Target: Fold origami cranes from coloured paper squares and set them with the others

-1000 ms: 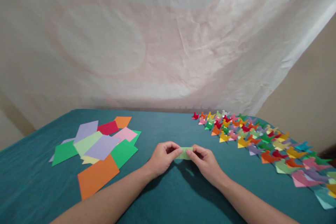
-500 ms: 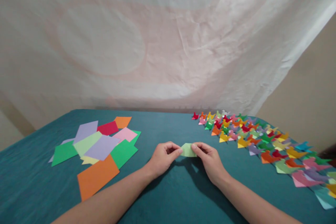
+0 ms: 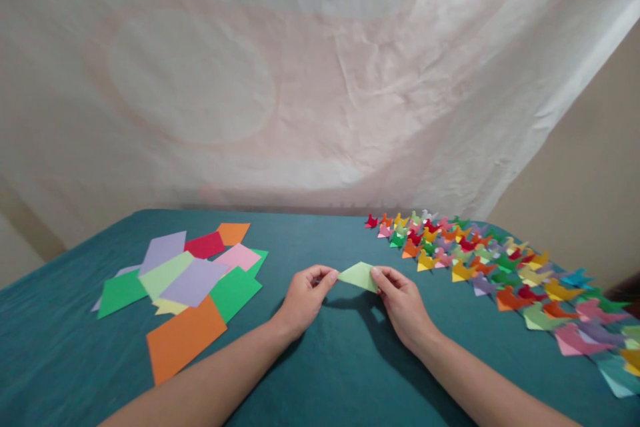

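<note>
A folded piece of light green origami paper (image 3: 359, 276) is held up between both hands, just above the blue-green cloth. My left hand (image 3: 306, 297) pinches its pointed left tip between thumb and fingers. At the other end, my right hand (image 3: 404, 300) grips the wider right side with thumb on top, covering that corner. The paper's upper edge rises to a blunt peak near the middle. Shadows of the hands fall on the cloth below.
On the left lies a loose pile of coloured paper sheets, with an orange sheet (image 3: 187, 341) nearest me. Rows of small folded paper birds (image 3: 463, 271) stand along the right side of the cloth-covered table (image 3: 320, 373). A pale hanging sheet (image 3: 310, 80) closes off the back.
The left hand has shifted slightly left to the paper's tip, and the right hand slightly right. More of the green paper shows, now with a pointed left end and a raised peak.
</note>
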{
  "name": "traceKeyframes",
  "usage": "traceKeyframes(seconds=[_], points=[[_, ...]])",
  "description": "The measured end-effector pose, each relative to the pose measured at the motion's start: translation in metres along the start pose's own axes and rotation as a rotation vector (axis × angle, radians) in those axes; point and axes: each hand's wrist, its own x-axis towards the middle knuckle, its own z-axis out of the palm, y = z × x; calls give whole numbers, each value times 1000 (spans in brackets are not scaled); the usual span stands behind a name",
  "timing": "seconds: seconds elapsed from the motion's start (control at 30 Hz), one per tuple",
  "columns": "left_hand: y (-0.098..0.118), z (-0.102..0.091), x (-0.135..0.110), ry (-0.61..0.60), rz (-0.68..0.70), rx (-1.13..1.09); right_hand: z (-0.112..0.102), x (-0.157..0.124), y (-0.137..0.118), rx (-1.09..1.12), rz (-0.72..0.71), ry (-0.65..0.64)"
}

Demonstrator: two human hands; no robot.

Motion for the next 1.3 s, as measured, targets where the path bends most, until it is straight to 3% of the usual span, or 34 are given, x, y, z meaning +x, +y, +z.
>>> traceKeyframes(seconds=[0.23, 0.37, 0.5, 0.67, 1.1, 1.3], points=[[-9, -2, 2, 22, 41, 51, 0, 0, 0, 25, 13, 27], [-5, -5, 0, 51, 178, 163, 1, -3, -4, -28, -15, -18], [3, -5, -4, -2, 318, 289, 3, -5, -8, -97, -36, -43], [3, -2, -6, -58, 394, 366, 4, -6, -10, -119, -38, -52], [2, -4, -7, -140, 407, 417, 4, -8, -13, -149, -37, -82], [3, -4, -7, -155, 415, 416, 4, -8, -15, -195, -102, -132]])
